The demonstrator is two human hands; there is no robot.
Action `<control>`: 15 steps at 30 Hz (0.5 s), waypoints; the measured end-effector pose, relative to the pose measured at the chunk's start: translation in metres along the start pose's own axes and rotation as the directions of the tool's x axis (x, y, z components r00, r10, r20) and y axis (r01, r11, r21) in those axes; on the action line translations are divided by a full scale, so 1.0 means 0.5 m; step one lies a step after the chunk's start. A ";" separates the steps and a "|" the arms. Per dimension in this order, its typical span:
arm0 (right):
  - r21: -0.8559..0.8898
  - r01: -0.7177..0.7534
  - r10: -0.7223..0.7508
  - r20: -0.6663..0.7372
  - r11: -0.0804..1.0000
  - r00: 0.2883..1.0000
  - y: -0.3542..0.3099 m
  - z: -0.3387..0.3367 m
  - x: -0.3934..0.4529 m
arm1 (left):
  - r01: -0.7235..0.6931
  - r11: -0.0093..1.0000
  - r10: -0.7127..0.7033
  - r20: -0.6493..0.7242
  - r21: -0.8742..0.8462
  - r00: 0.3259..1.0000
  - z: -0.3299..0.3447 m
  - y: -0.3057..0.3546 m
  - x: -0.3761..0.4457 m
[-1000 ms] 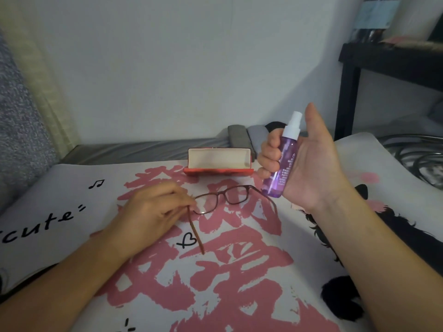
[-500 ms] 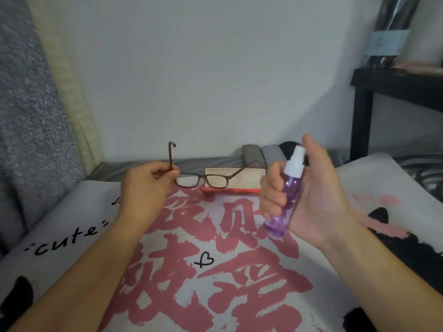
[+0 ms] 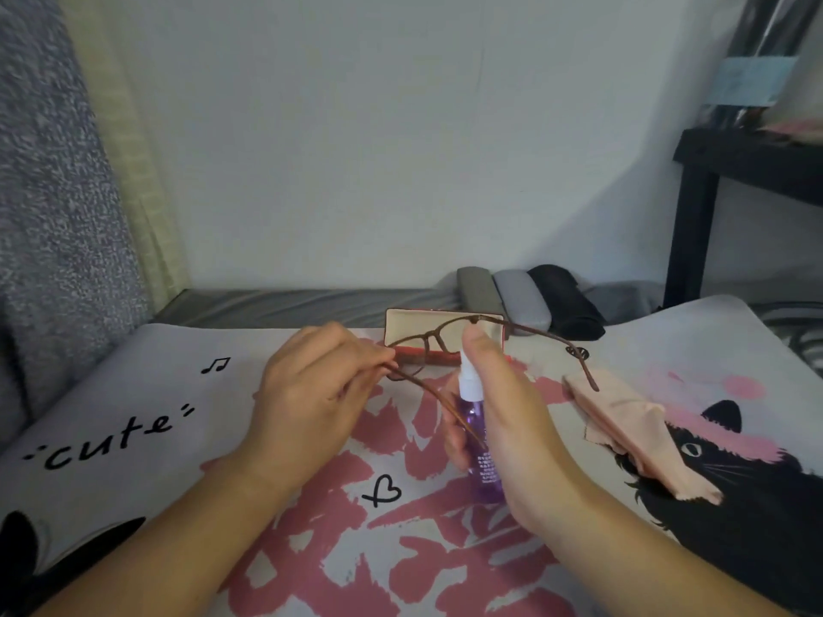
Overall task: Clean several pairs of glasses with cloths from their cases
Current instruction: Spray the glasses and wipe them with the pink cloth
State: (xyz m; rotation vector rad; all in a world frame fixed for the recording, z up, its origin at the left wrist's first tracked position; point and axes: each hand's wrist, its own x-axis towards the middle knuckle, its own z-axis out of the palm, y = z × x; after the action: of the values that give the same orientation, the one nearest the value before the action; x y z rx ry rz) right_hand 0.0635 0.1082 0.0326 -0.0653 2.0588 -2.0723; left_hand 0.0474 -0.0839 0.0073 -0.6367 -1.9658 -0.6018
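Left hand (image 3: 311, 394): raised above the printed mat (image 3: 133, 394), fingers curled, pinching a pair of brown-framed glasses (image 3: 434, 345) at the frame's left corner by the hinge; the lens front faces away toward the wall, both temples unfolded and pointing back toward the person. Right hand (image 3: 503, 420): wrapped around a small purple spray bottle (image 3: 478, 447), thumb raised beside its white nozzle top (image 3: 468, 376), which sits just behind the glasses' lenses; the near temple crosses in front of the bottle. Glasses: held in the air, over the centre of the mat, the right-hand temple reaching out to the right above a pink cleaning cloth (image 3: 641, 429). Cloth: crumpled, lying on the mat to the right of the hands, partly over a printed black cat (image 3: 735, 483). Red glasses case (image 3: 445, 331): open, cream lining showing, standing on the far edge of the mat directly behind the glasses. Three closed cases: olive-grey (image 3: 478, 289), light grey (image 3: 521, 300) and black (image 3: 565, 300), side by side, far right of the red case. Mat: white, with large pink brush characters, the word "cute", a music note and a small heart outline. Black shelf unit (image 3: 694, 224): far right, against the pale wall. Grey curtain (image 3: 53, 216): far left.
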 end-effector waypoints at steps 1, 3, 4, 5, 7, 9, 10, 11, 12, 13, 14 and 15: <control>-0.040 0.010 -0.010 -0.012 0.999 1.000 -0.001 0.000 -0.001 | -0.024 0.999 0.024 0.001 0.023 1.000 0.002 -0.001 -0.001; -0.107 0.035 -0.036 -0.013 0.994 0.999 -0.001 -0.001 -0.001 | -0.049 0.998 0.050 -0.006 0.041 0.999 0.002 -0.002 0.001; -0.119 0.048 -0.049 -0.009 0.992 0.999 -0.001 -0.002 -0.001 | -0.053 0.998 0.053 -0.007 0.040 0.999 0.000 -0.001 0.002; -0.121 0.060 -0.061 -0.002 0.991 0.998 -0.002 -0.003 -0.002 | -0.053 0.998 0.054 -0.005 0.041 0.999 -0.001 -0.001 0.003; -0.120 0.076 -0.075 0.010 0.990 0.997 -0.006 -0.004 -0.003 | -0.048 0.998 0.048 0.002 0.048 0.999 -0.003 -0.001 0.003; -0.135 0.073 -0.071 0.018 0.988 0.997 -0.009 -0.004 -0.005 | -0.041 0.998 0.041 0.004 0.041 0.999 -0.006 -0.003 0.004; -0.152 0.071 -0.069 0.018 0.986 0.997 -0.010 -0.003 -0.006 | -0.037 0.999 0.037 0.004 0.038 0.999 -0.007 -0.003 0.005; -0.172 0.074 -0.073 0.013 0.982 0.997 -0.010 -0.003 -0.007 | -0.034 0.999 0.034 0.005 0.038 0.999 -0.009 -0.003 0.005; -0.196 0.084 -0.084 0.006 0.977 0.996 -0.010 -0.003 -0.007 | -0.034 0.999 0.034 0.006 0.039 0.999 -0.009 -0.002 0.006; -0.222 0.102 -0.106 -0.002 0.970 0.994 -0.009 -0.003 -0.006 | -0.036 0.999 0.036 0.007 0.036 0.999 -0.009 -0.001 0.006; -0.249 0.127 -0.134 -0.010 0.960 0.991 -0.007 -0.003 -0.005 | -0.038 0.999 0.038 0.006 0.030 0.999 -0.009 0.000 0.006; -0.268 0.147 -0.158 -0.017 0.952 0.987 -0.004 -0.004 -0.003 | -0.039 0.999 0.039 0.005 0.024 0.999 -0.009 0.001 0.006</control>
State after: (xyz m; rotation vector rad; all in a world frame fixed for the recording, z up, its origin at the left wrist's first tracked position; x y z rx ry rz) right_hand 0.0643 0.1102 0.0348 -0.2370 2.4138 -1.8762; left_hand 0.0491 -0.0856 0.0120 -0.6606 -1.9576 -0.5525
